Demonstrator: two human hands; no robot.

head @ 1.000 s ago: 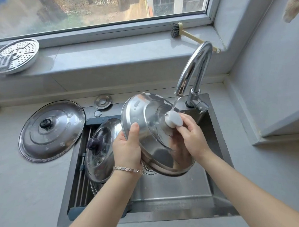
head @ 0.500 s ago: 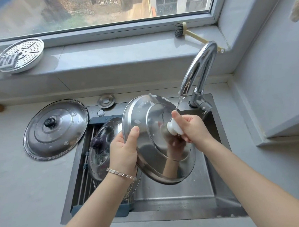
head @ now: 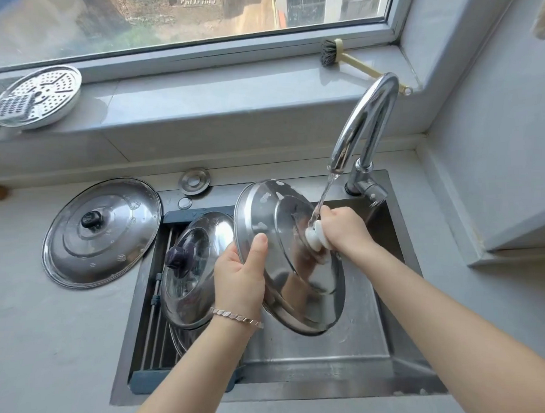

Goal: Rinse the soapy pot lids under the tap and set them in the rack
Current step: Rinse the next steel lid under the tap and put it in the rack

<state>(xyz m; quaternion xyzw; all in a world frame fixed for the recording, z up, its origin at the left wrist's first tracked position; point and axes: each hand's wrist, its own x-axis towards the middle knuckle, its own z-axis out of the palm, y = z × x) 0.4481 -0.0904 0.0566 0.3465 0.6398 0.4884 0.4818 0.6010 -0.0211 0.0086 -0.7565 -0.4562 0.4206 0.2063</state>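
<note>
I hold a steel pot lid [head: 275, 225] tilted on edge over the sink, under the running tap [head: 364, 121]. My right hand [head: 344, 228] grips its white knob, and the water stream falls onto that hand and knob. My left hand [head: 240, 279] grips the lid's left rim, thumb on the front face. A second steel lid [head: 198, 247] with a dark knob leans in the rack [head: 155, 333] on the sink's left side. A large lid [head: 110, 244] with a black knob lies flat on the counter to the left, flecked with suds.
The steel sink basin [head: 358, 343] lies below the held lid. A small round drain cover [head: 194, 181] sits behind the sink. On the windowsill rest a perforated steamer tray [head: 50, 88] with a grater and a dish brush [head: 346, 61]. A wall corner juts in at right.
The held lid has turned and dropped slightly under the stream. My right hand has closed more fully round the white knob. The water now falls on my right hand.
</note>
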